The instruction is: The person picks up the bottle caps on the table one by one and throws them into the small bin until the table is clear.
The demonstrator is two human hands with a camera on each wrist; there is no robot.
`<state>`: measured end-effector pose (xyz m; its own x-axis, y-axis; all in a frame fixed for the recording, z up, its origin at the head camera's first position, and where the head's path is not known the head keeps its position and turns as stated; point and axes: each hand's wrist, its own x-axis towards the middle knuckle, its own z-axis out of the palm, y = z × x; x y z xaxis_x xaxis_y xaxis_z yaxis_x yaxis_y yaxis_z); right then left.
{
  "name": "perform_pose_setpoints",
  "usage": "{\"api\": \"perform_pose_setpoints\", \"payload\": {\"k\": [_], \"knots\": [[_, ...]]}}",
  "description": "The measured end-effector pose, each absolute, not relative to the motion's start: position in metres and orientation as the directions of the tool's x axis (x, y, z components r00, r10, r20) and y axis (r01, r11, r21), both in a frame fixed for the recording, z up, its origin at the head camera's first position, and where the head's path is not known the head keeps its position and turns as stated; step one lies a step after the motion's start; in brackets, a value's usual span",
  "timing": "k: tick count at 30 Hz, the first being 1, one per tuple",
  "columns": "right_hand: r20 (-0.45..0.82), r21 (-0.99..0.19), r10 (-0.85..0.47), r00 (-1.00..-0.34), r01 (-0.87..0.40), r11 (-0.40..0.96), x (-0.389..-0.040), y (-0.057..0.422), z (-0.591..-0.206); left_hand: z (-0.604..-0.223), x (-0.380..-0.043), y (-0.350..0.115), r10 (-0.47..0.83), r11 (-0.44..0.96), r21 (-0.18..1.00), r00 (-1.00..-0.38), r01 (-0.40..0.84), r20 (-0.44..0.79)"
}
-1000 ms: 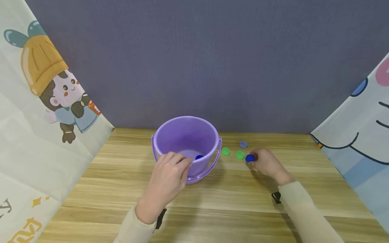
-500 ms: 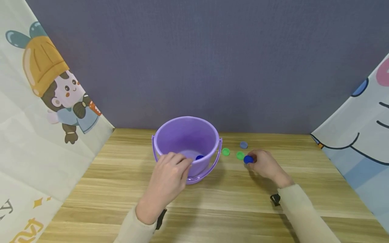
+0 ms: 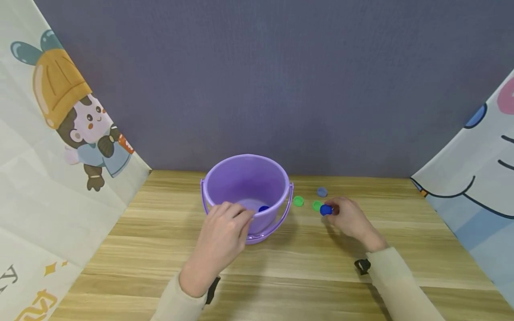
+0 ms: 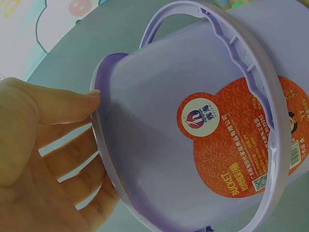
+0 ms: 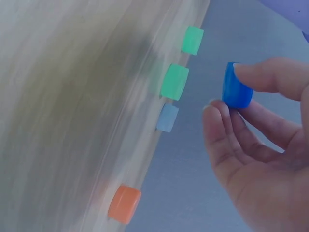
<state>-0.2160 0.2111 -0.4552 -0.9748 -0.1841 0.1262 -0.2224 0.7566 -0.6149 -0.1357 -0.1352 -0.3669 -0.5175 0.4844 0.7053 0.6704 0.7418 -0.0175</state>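
Observation:
A purple bucket (image 3: 246, 178) with a hanging handle (image 3: 277, 225) stands on the wooden table, a dark blue cap (image 3: 263, 208) lying on its floor. My left hand (image 3: 225, 225) grips the near rim, thumb (image 4: 72, 104) on the outside and fingers over the inside. To the right, my right hand (image 3: 351, 218) pinches a blue bottle cap (image 5: 236, 86) between thumb and fingertips, held above the table. Beside it lie two green caps (image 3: 298, 201) and a pale blue cap (image 3: 322, 192). An orange cap (image 5: 124, 204) appears only in the right wrist view.
A dark grey panel (image 3: 273, 89) rises behind the table (image 3: 313, 281). Printed cloths flank it, one on the left (image 3: 36, 178) and one on the right (image 3: 482, 187). A red label (image 4: 231, 145) is on the bucket's outer wall.
The right hand has turned the pinched blue cap and shifted it slightly left, toward the nearer green cap. The left hand and the bucket have stayed in place.

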Motion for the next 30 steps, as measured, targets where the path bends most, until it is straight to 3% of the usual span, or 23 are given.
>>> {"api": "perform_pose_setpoints", "payload": {"k": [30], "knots": [[0.306,-0.680,-0.128,-0.943,-0.311,0.664,-0.207,0.190,-0.444,-0.366,-0.136,-0.135,0.487,0.745,-0.015,-0.528,0.667,0.696]]}}
